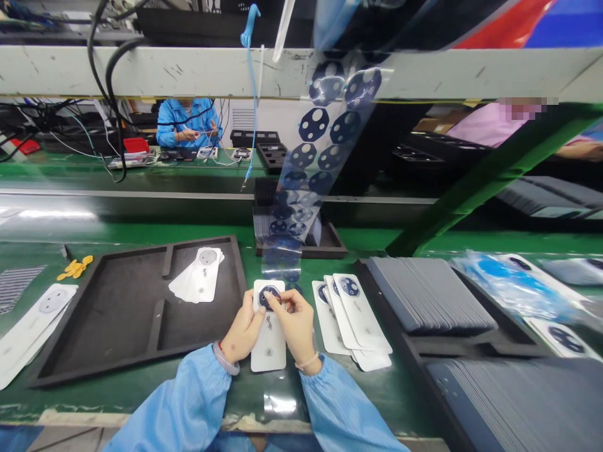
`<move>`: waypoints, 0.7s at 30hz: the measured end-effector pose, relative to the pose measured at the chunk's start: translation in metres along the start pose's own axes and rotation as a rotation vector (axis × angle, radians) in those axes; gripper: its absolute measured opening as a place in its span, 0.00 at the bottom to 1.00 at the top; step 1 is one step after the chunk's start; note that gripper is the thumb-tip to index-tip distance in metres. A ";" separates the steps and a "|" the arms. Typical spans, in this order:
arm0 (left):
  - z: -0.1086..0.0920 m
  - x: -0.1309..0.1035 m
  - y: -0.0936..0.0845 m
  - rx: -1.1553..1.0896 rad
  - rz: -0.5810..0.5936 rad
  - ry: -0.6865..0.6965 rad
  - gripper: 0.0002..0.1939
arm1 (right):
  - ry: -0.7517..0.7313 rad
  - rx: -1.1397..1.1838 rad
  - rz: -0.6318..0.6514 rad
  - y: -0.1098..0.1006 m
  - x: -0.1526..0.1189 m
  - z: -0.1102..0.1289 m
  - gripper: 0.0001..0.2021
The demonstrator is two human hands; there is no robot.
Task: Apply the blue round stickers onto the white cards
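Two bare hands meet over one white panel (268, 342), its long side pointing away from the worker, probably so the dark disc (269, 299) at its far end falls under the thumbs. The left hand (242, 329) is closed along the left edge, seemingly to steady it; the right hand (298, 326) curls at the upper right, one digit touching the disc, though I can't tell whether it pinches anything. More white panels (360, 314) overlap just right, and a fan of others (202, 282) lies in the black tray (117, 314) at left, perhaps to keep two lots apart. Beyond hangs a clear strip (311, 169) of discs, apparently kept handy; farther off, someone in blue (188, 122).
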State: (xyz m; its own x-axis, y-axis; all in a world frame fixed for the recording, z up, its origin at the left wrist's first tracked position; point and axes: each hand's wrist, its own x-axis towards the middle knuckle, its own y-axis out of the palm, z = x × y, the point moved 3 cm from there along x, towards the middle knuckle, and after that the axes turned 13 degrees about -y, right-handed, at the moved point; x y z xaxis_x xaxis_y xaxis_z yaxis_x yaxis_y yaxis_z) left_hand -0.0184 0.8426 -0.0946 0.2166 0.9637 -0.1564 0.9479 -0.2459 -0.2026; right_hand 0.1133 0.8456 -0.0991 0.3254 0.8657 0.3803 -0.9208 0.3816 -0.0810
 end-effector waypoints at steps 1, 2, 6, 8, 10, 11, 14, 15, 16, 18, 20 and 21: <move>0.000 0.000 0.000 -0.002 -0.033 -0.013 0.16 | -0.046 -0.034 -0.001 0.000 -0.001 0.001 0.16; 0.001 0.000 0.000 -0.002 -0.067 -0.022 0.15 | -0.101 -0.071 0.002 0.000 -0.002 0.003 0.15; 0.004 -0.001 0.001 -0.003 -0.173 -0.025 0.13 | -0.306 -0.231 0.018 0.001 -0.005 0.011 0.13; 0.005 -0.001 0.001 -0.024 -0.175 -0.040 0.13 | -0.342 -0.312 0.003 0.001 -0.006 0.012 0.13; 0.005 -0.001 0.001 -0.070 -0.152 -0.045 0.14 | -0.354 -0.348 -0.016 0.002 -0.006 0.012 0.13; 0.005 0.000 0.001 -0.097 -0.140 -0.044 0.14 | -0.352 -0.340 -0.032 0.002 -0.006 0.011 0.13; 0.003 0.000 0.000 -0.172 -0.099 -0.074 0.16 | -0.284 -0.247 -0.092 0.000 -0.005 0.008 0.22; 0.003 0.001 0.000 -0.191 -0.072 -0.095 0.16 | -0.240 -0.183 -0.086 0.000 -0.004 0.007 0.27; 0.004 0.001 0.001 -0.203 -0.039 -0.115 0.17 | -0.191 -0.097 -0.050 0.000 -0.002 0.006 0.30; 0.004 0.001 0.001 -0.196 0.005 -0.127 0.17 | -0.083 0.097 0.099 0.003 0.000 0.003 0.28; 0.004 0.001 0.002 -0.172 0.021 -0.119 0.17 | 0.009 0.230 0.231 0.006 0.002 0.002 0.19; 0.004 0.001 0.002 -0.164 0.025 -0.113 0.16 | 0.043 0.253 0.262 0.005 0.003 0.002 0.16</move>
State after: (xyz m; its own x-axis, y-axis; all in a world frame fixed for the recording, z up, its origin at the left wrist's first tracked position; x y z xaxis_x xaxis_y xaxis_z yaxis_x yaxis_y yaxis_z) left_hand -0.0177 0.8424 -0.0990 0.2217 0.9373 -0.2690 0.9699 -0.2404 -0.0381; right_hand 0.1088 0.8493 -0.0965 0.0754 0.9384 0.3372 -0.9964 0.0577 0.0621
